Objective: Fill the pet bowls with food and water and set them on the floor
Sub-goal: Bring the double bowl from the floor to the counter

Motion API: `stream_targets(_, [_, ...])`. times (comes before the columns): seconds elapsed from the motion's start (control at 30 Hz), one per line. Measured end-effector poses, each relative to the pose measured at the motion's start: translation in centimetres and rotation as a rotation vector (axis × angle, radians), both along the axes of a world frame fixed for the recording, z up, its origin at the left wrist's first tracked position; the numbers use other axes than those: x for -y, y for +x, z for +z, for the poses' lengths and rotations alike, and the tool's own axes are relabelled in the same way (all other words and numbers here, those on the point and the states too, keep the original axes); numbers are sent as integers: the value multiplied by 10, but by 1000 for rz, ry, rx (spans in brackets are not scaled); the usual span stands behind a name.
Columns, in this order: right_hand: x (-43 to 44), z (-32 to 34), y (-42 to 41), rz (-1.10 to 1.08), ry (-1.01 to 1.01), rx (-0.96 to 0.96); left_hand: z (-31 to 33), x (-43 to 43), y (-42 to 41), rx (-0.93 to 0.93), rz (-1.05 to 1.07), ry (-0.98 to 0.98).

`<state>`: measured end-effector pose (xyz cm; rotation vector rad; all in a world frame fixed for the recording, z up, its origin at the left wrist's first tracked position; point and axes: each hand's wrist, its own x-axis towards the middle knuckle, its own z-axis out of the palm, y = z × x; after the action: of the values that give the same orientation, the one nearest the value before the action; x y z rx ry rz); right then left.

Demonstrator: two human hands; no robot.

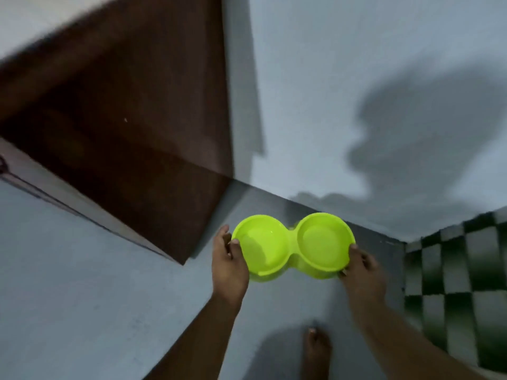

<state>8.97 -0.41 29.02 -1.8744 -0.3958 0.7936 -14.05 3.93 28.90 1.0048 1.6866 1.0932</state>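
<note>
A lime-green double pet bowl (292, 246) with two round wells is held level above the grey floor, near a room corner. My left hand (229, 263) grips its left rim, thumb over the edge. My right hand (362, 266) grips the right rim. The left well seems to hold clear water with a faint glint; the right well looks bare, though blur makes this uncertain. No food is visible.
A dark brown wooden door (131, 127) stands open on the left. A pale wall (356, 78) carries my shadow. A green-and-white checkered mat (461, 283) lies on the right. My bare foot (317, 349) stands on the grey floor (82, 283) below the bowl.
</note>
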Motion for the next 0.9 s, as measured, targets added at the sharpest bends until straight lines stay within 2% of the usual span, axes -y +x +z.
stream_targets(0.3, [100,181,-23,-203,190,8,173,49,-10,48,-205,177])
stream_targets(0.5, [183,249,-20,-289,182,41,248,112,1,61,-302,196])
stream_targets(0.67, [255,307,-7,-293,194,147,304,174,12,113,-373,216])
stream_targets(0.9, [373,360,5,-428,263,163,350,256,39,208,-511,230])
